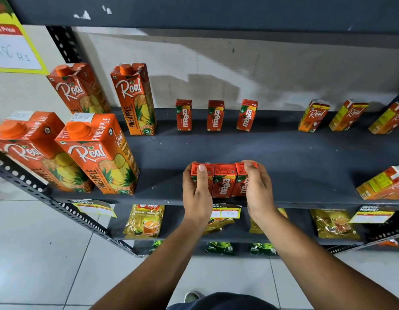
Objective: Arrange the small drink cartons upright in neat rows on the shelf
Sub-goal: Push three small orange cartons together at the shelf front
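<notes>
Three small Maaza cartons (224, 180) stand upright, pressed side by side in a row at the front edge of the dark shelf (283, 157). The left hand (197, 190) clasps the leftmost carton, its thumb lying over the top, and the right hand (257, 189) clasps the rightmost one, fingers curled across its top; each grip is closed around the outer carton of the row, squeezing the three together from both sides, with the middle carton touched by neither hand. At the back of the same shelf, against the wall, three more Maaza cartons (215, 115) stand upright with gaps between them. To their right, small Real cartons (313, 116) stand in a spaced line, and another small Real carton (382, 186) sits at the front right. On the left, tall Real pineapple cartons (97, 153) stand two deep. The shelf below holds yellow tea packets (147, 221) behind price labels (227, 212).
</notes>
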A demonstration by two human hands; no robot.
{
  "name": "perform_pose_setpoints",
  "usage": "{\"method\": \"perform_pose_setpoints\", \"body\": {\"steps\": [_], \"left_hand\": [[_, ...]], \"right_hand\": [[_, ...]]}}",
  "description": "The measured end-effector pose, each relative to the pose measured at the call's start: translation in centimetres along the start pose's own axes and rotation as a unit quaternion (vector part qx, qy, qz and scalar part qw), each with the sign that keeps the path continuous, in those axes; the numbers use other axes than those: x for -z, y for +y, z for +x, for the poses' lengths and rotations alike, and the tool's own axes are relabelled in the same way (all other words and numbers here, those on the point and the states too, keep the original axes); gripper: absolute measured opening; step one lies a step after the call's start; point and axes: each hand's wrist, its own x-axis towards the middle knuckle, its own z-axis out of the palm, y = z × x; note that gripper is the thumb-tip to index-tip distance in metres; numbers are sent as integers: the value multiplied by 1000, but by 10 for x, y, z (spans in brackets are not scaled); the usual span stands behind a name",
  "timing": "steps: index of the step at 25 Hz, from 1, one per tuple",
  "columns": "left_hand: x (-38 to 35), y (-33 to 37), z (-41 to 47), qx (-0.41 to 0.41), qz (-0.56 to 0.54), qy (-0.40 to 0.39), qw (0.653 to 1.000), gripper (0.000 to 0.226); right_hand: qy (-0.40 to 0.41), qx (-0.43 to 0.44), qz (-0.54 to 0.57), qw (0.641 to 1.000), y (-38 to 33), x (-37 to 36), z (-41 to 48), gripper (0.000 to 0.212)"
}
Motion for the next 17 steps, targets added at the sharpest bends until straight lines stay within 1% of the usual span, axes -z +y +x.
{"method": "perform_pose_setpoints", "body": {"steps": [3,6,8,14,17], "left_hand": [[-1,1,1,-4,-5,5,1000,13],[-2,1,1,-6,1,8,1000,23],[-2,1,1,-5,0,13,1000,26],[-4,1,0,-8,17,26,999,28],[-3,-1,1,-5,21,25,999,29]], "right_hand": [[6,-5,3,1000,1,-2,-2,14],[9,-4,3,1000,0,-1,0,15],[12,-2,2,1000,0,0,0,16],[0,1,5,1000,-1,4,1,22],[-11,2,2,1000,-2,4,1,19]]}}
